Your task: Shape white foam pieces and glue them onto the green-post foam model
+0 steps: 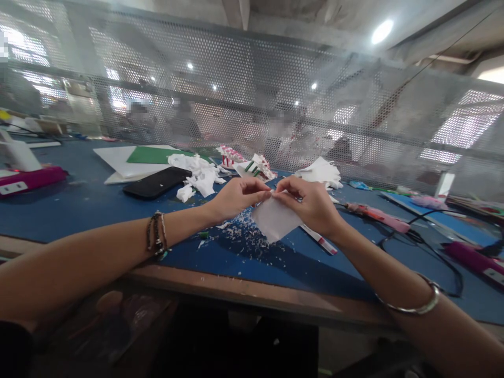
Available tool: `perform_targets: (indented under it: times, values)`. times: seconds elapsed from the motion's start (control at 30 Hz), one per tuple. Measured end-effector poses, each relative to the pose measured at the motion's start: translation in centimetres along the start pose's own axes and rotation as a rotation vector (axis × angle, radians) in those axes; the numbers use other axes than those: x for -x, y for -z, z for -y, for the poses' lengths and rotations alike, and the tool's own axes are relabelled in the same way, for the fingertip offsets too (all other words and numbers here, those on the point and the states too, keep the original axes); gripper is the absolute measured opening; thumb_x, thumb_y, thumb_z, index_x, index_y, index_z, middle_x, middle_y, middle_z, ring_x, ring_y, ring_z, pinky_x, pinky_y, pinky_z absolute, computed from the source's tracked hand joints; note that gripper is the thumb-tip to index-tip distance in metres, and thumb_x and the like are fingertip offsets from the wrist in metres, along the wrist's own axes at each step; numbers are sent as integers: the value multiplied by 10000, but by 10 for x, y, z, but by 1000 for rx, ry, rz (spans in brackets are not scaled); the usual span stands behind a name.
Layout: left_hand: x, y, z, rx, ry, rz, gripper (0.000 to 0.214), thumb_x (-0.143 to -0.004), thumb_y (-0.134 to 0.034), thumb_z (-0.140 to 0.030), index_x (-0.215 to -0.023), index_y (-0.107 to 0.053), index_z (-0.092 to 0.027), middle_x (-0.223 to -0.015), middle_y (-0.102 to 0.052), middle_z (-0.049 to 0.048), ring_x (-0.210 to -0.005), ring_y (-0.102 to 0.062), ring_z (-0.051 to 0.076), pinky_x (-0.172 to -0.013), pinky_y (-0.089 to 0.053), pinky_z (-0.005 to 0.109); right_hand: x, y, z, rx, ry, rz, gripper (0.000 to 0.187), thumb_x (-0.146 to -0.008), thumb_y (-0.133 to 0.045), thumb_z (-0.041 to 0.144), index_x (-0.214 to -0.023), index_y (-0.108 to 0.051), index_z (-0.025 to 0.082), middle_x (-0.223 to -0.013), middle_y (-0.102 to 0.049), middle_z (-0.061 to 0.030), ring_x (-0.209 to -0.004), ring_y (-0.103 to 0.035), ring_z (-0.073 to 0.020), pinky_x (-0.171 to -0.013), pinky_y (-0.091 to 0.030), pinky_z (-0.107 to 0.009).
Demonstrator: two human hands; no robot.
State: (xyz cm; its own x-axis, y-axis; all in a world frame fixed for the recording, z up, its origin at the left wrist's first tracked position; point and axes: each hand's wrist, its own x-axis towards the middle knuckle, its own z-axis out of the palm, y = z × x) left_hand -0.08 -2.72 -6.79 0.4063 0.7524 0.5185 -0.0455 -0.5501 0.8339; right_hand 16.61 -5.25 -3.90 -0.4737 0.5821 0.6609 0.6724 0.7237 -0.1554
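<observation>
Between my two hands hangs a small white sheet of paper (277, 219), held by its upper edge above the tabletop. My left hand (240, 197) pinches it at the upper left corner, thumb against fingers. Close beside it, my right hand (309, 202) pinches the same edge, and the two sets of fingertips nearly meet. Below the sheet, tiny white paper scraps (246, 236) are strewn over the blue tabletop (157, 260). A white and pink strip (323, 242) lies under my right hand.
A black phone (157, 182) lies left, beside crumpled white paper (200, 172) and a green sheet (157, 155). More white paper (321, 172) stands behind my right hand. To the right are a pink-handled tool (378, 216), black cable (459, 268) and magenta power strip (472, 260). Perforated metal mesh (236, 94) rises behind.
</observation>
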Motion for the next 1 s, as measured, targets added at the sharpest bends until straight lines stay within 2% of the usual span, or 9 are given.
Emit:
perform_targets:
  times: [0.23, 0.43, 0.57, 0.7, 0.83, 1.0]
  values:
    - [0, 0, 2, -143, -109, -4, 99, -679, -571, -242, -690, -588, -145, -630, -572, 4, -539, -471, 73, -515, -389, 200, 0, 0, 3, 25, 9, 10, 102, -770, -481, 255, -696, -495, 188, -603, -542, 17, -519, -435, -79, -512, -335, -213]
    - [0, -2, 6, -227, -109, -47, 128, -684, -558, -254, -699, -589, -131, -642, -580, 15, -531, -479, 76, -522, -415, 211, -1, -3, 4, 121, 133, 15, 98, -781, -448, 204, -684, -450, 194, -673, -515, -18, -629, -447, -114, -573, -352, -242]
    - [2, -3, 6, -222, -148, -58, 126, -687, -555, -248, -706, -600, -132, -661, -596, 19, -565, -508, 82, -547, -433, 208, 0, -4, 4, 45, 61, 4, 80, -775, -454, 206, -696, -450, 194, -675, -522, -13, -633, -467, -109, -576, -371, -237]
    - [4, -5, 2, -205, -154, -71, 182, -717, -534, -262, -785, -616, -115, -763, -630, 55, -659, -557, 104, -591, -465, 209, 2, -6, 4, -44, -28, -76, 71, -754, -485, 224, -697, -469, 185, -665, -529, -3, -619, -478, -98, -561, -385, -222]
    - [7, -7, -2, -231, -154, -64, 257, -705, -567, -328, -841, -618, -116, -825, -647, 76, -757, -585, 140, -656, -482, 229, 4, -11, 3, -79, -44, -153, 64, -743, -492, 229, -698, -475, 186, -664, -521, 3, -616, -477, -96, -546, -386, -220]
    - [9, -7, -5, -346, -186, -108, 218, -716, -561, -313, -801, -619, -121, -789, -651, 62, -739, -590, 134, -617, -474, 210, 5, -16, 7, -129, -82, -197, 77, -732, -494, 229, -677, -471, 181, -640, -513, 9, -596, -476, -92, -532, -384, -224]
